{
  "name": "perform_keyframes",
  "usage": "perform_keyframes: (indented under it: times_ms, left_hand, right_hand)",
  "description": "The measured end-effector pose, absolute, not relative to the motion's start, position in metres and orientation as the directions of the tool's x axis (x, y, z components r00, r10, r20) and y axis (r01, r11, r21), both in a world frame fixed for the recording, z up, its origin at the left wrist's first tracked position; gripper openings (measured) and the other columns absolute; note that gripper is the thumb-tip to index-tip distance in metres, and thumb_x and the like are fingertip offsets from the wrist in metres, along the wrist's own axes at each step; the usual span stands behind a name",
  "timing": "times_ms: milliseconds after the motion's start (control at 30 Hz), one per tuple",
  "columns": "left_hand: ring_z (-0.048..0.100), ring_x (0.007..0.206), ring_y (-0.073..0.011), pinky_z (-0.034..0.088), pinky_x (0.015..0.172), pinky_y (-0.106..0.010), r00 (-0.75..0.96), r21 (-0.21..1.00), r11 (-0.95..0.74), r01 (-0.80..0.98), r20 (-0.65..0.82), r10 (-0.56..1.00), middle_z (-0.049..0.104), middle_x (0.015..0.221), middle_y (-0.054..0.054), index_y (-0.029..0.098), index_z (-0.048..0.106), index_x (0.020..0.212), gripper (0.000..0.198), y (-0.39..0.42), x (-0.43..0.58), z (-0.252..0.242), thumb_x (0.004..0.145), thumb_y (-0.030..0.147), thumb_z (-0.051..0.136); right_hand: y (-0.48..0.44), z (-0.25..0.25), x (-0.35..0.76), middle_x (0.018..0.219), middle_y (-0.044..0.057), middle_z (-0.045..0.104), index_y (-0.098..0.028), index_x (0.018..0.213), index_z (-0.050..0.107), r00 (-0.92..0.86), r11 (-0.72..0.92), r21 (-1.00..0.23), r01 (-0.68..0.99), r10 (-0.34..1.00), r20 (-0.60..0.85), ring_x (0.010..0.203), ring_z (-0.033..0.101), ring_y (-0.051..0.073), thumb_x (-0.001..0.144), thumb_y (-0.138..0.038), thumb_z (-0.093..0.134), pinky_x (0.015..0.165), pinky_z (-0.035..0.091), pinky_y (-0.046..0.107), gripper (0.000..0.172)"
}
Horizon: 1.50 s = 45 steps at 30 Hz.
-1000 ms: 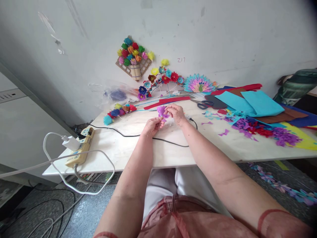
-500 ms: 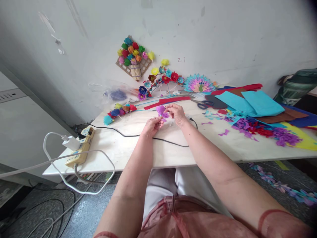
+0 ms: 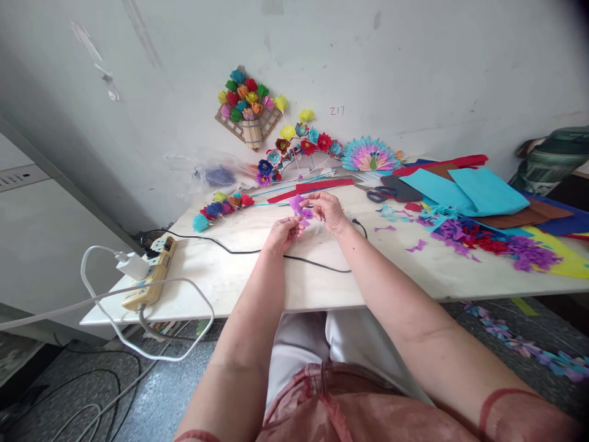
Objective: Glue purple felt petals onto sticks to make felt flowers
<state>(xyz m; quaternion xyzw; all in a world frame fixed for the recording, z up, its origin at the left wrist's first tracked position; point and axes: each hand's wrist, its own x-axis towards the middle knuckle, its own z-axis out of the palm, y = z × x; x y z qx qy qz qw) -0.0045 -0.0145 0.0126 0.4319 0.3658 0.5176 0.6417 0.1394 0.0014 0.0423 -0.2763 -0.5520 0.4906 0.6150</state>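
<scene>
Between my hands, above the middle of the table, is a purple paper flower. My left hand pinches it from below, at its base, with the fingers closed. From the right, my right hand reaches over, its thumb and forefinger closed on the flower's petals. Part of the flower is hidden by the fingertips. Right of my right hand lie small purple bow-shaped paper pieces.
At right are blue paper sheets and a heap of cut purple paper. Scissors lie behind. Finished paper flowers sit at left near a power strip. A black cable crosses the table before my hands.
My right hand's fingers have shifted slightly left and the petals sit a little differently. My left hand has hardly moved and still holds the base.
</scene>
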Motion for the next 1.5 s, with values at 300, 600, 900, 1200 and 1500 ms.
perform_keyframes:
  times_ms: [300, 600, 900, 1200, 1500]
  left_hand:
    - [0.052, 0.044, -0.0069, 0.04, 0.043, -0.016, 0.199, 0.928, 0.093, -0.36, -0.021, 0.98, 0.06, 0.054, -0.003, 0.009, 0.06, 0.076, 0.007, -0.017, -0.004, 0.015, 0.072, 0.015, 0.06]
    - [0.052, 0.043, -0.0066, 0.04, 0.041, -0.015, 0.202, 0.922, 0.089, -0.377, -0.012, 0.979, 0.059, 0.054, -0.002, 0.009, 0.059, 0.076, 0.007, -0.015, -0.005, 0.014, 0.072, 0.015, 0.059]
    - [0.05, 0.043, -0.0056, 0.038, 0.042, -0.015, 0.187, 0.934, 0.054, -0.353, 0.014, 0.982, 0.057, 0.053, -0.001, 0.01, 0.059, 0.075, 0.017, -0.017, -0.005, 0.014, 0.067, 0.023, 0.066]
    - [0.043, 0.038, -0.0037, 0.025, 0.036, -0.017, 0.121, 0.963, -0.023, -0.27, 0.058, 0.991, 0.054, 0.05, 0.001, 0.011, 0.059, 0.068, 0.027, -0.015, -0.005, 0.012, 0.061, 0.034, 0.072]
    - [0.042, 0.039, -0.0037, 0.024, 0.037, -0.018, 0.019, 0.971, -0.102, -0.218, 0.109, 0.994, 0.056, 0.051, 0.0, 0.012, 0.059, 0.067, 0.028, -0.018, -0.005, 0.014, 0.059, 0.036, 0.072]
  right_hand:
    - [-0.005, 0.045, 0.136, 0.066, 0.002, 0.067, -0.015, 0.073, 0.059, -0.145, 0.345, -0.924, -0.166, 0.918, 0.369, 0.033, 0.031, 0.004, 0.061, -0.023, 0.053, 0.033, 0.021, 0.02, 0.015]
    - [-0.001, 0.044, 0.14, 0.061, 0.002, 0.064, -0.014, 0.071, 0.057, -0.052, 0.364, -0.893, -0.265, 0.919, 0.39, 0.032, 0.03, 0.003, 0.062, -0.023, 0.052, 0.033, 0.018, 0.02, 0.013]
    - [0.003, 0.044, 0.141, 0.058, -0.001, 0.061, -0.015, 0.074, 0.056, 0.057, 0.364, -0.9, -0.241, 0.931, 0.361, 0.034, 0.033, 0.004, 0.061, -0.024, 0.051, 0.034, 0.022, 0.019, 0.016]
    - [0.021, 0.039, 0.157, 0.098, 0.005, 0.062, -0.018, 0.091, 0.057, 0.331, 0.419, -0.898, 0.136, 0.835, 0.44, 0.068, 0.058, 0.012, 0.069, -0.034, 0.049, 0.055, 0.044, 0.022, 0.029]
    - [0.007, 0.051, 0.17, 0.092, 0.01, 0.065, -0.019, 0.084, 0.065, 0.212, 0.023, -0.492, 0.87, 0.883, 0.418, 0.088, 0.058, 0.024, 0.078, -0.03, 0.047, 0.074, 0.041, 0.032, 0.023]
